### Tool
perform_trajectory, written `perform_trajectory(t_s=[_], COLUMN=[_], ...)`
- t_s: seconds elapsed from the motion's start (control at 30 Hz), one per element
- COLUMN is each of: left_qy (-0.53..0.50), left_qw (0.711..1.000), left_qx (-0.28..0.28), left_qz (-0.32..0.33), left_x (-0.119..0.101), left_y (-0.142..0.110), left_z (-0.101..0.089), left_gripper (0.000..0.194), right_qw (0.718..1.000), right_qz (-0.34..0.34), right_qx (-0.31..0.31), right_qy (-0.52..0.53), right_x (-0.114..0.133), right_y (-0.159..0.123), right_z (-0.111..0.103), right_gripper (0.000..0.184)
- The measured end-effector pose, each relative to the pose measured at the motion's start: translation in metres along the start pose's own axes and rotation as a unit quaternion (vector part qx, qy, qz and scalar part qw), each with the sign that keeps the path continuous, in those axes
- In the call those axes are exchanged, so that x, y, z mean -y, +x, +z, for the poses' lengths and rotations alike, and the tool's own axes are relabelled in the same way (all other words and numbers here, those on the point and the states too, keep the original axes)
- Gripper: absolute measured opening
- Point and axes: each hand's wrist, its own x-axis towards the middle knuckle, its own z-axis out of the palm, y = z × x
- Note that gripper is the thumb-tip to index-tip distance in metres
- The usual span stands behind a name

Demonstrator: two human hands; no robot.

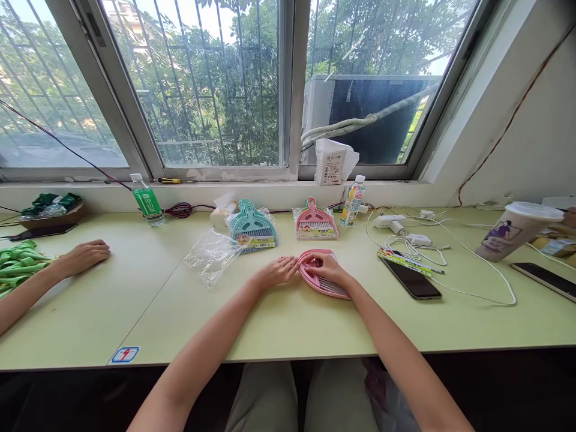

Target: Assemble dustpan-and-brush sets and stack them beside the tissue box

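We sit at a long pale green table [279, 324] pushed against a windowsill, with barred sliding windows [193, 78] above it and trees outside. An air-conditioner unit [373, 114] stands beyond the right pane. Along the sill side of the table we see a green-labelled water bottle [146, 201], a stack of teal mini dustpan sets [252, 227] in wrapping, a wrapped pink dustpan set [315, 222], and a small drink bottle [353, 201]. A crumpled clear plastic bag [211, 255] lies left of centre. To the right lie a dark phone [411, 279], white charger cables [450, 258] and a lidded cup [517, 231] tipped on its side. At the far left, a co-worker's hand [83, 257] rests palm down on the table beside a heap of green items [18, 264].

In the middle of the table, just in front of us, lies the unwrapped pink dustpan [321, 279], flat on the surface. Our left hand [276, 271] reaches to its left rim, fingers loosely curled and touching the edge. Our right hand [327, 267] lies on top of it, fingers bent and pressing on the handle end; whether they truly pinch it we cannot tell.
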Motion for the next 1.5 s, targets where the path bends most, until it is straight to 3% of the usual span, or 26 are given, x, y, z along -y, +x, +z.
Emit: perform_trajectory(t_s=[0.23,0.53,0.8,0.9,0.97,1.07,1.13,1.27,1.37,1.43,1.5], left_qy=[-0.046,-0.038,-0.022,-0.014,-0.016,-0.095,-0.234,-0.554,-0.661,-0.682,-0.672], left_qw=[0.998,0.998,0.999,0.997,0.989,0.946,0.898,0.756,0.659,0.627,0.621], left_qx=[-0.016,0.041,-0.022,-0.051,-0.095,-0.182,-0.208,-0.109,-0.066,-0.061,-0.063], left_qz=[-0.032,-0.040,-0.013,-0.047,-0.113,-0.249,-0.309,-0.333,-0.352,-0.371,-0.399], left_x=[-0.003,-0.008,-0.001,-0.001,-0.002,-0.005,-0.009,-0.024,-0.034,-0.034,-0.030], left_y=[-0.001,0.002,0.001,0.003,0.006,0.012,0.017,0.026,0.029,0.029,0.027], left_z=[0.003,-0.002,0.002,-0.005,-0.007,-0.006,-0.003,0.000,-0.001,-0.001,0.002], left_gripper=[0.041,0.042,0.035,0.034,0.036,0.056,0.071,0.070,0.072,0.066,0.056], right_qw=[1.000,1.000,1.000,1.000,0.998,0.991,0.985,0.977,0.979,0.981,0.981], right_qz=[-0.020,-0.005,0.002,-0.003,-0.009,-0.015,-0.011,-0.010,-0.020,-0.019,-0.003], right_qx=[0.008,0.022,-0.001,-0.029,-0.062,-0.129,-0.173,-0.202,-0.188,-0.177,-0.178], right_qy=[0.004,0.012,-0.007,-0.008,-0.010,-0.015,-0.026,-0.064,-0.074,-0.075,-0.080], right_x=[-0.001,-0.007,-0.001,0.004,0.008,0.015,0.017,0.015,0.011,0.009,0.006], right_y=[0.000,0.000,0.001,0.000,0.000,-0.001,-0.001,-0.001,0.000,0.002,0.003], right_z=[-0.001,-0.001,0.001,0.002,0.004,0.007,0.009,0.013,0.016,0.015,0.011], right_gripper=[0.027,0.027,0.025,0.024,0.025,0.026,0.028,0.030,0.027,0.026,0.024])
